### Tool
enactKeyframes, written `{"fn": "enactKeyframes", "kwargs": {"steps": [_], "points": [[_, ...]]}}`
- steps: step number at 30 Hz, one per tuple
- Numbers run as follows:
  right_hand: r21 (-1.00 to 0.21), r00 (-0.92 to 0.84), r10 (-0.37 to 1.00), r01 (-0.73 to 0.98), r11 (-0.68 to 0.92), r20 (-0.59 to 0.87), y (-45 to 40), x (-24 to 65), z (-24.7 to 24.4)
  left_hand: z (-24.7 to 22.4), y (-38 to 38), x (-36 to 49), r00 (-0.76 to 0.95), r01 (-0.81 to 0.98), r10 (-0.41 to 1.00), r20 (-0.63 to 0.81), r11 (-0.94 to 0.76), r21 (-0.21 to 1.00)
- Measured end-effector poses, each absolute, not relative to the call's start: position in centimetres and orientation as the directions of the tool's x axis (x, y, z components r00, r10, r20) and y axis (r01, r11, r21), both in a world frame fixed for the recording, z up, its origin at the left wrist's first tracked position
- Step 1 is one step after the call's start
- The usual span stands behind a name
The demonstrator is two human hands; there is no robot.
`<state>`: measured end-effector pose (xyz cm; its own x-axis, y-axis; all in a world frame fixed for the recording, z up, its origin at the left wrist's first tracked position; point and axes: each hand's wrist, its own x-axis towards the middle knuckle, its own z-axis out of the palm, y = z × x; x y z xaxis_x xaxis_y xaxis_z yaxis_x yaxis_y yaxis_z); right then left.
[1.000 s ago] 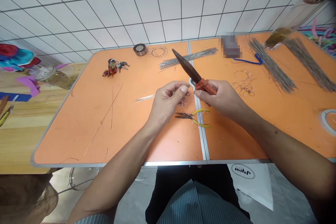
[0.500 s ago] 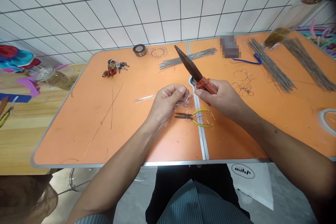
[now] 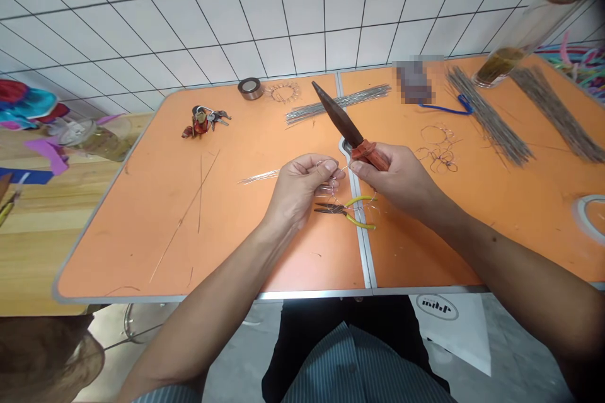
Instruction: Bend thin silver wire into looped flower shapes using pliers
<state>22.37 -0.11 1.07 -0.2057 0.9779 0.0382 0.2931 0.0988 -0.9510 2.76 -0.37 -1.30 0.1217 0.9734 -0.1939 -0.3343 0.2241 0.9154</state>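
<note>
The right hand point(image 3: 397, 176) is gripping the red handles of a pair of long-nosed pliers point(image 3: 345, 126), nose pointing up and away. The left hand point(image 3: 302, 186) is pinching a thin wire loop point(image 3: 326, 170) just beside it, above the yellow-handled pliers point(image 3: 347, 211) lying on the orange table point(image 3: 227, 220).

Orange table point(image 3: 227, 227) w/ pliers point(image 3: 347, 209), keys point(image 3: 204, 120), wire bundles point(image 3: 338, 104).
</note>
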Motion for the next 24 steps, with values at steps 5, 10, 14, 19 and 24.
{"fn": "enactKeyframes", "kwargs": {"steps": [5,10,14,19,24], "points": [[-0.95,-0.227,0.974,0.3,0.085,0.016,-0.13,22.3,0.52,-1.52,-0.51,3.14,0.083,-0.31,0.983,-0.165,0.183,0.933],[-0.946,-0.214,0.977,0.313,0.086,0.018,-0.16,22.27,0.61,-1.57,-0.66,3.48,0.046,-0.308,0.994,-0.101,0.11,0.945],[-0.953,-0.229,0.972,0.283,0.109,0.043,-0.15,22.21,0.77,-1.75,-0.71,3.62,0.034,-0.309,0.997,-0.064,0.071,0.948],[-0.957,-0.223,0.975,0.278,0.087,0.023,-0.15,22.16,0.84,-2.02,-0.63,3.58,0.059,-0.312,0.994,-0.094,0.107,0.944],[-0.964,-0.225,0.973,0.246,0.104,0.048,-0.02,22.24,0.66,-2.02,-0.65,3.52,0.112,-0.327,0.986,-0.124,0.154,0.932]]}}
